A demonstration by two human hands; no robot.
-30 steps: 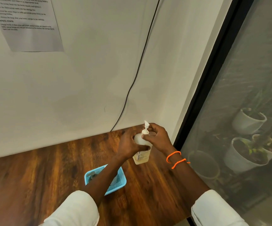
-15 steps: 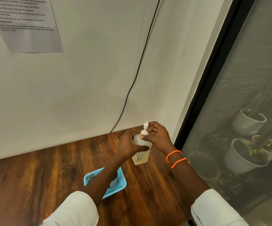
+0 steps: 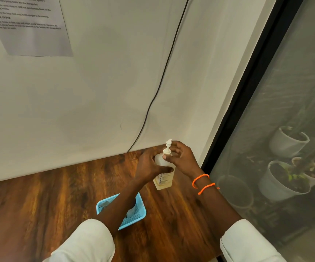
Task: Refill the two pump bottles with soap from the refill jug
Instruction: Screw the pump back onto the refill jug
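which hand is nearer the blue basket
Left. The left hand grips the pump bottle just above the blue basket; the right hand is farther, at the collar.

— What is the person wearing?
— A pale, off-white top; the left sleeve (image 3: pixel 88 241) is pushed up into a soft roll near the elbow; the right sleeve (image 3: pixel 247 242) ends in a neat turned cuff.
— Anything at the wrists?
— Two thin bright orange bands (image 3: pixel 203 183) on the right wrist, beaded-looking, one just above the other; both forearms are bare below the sleeves.
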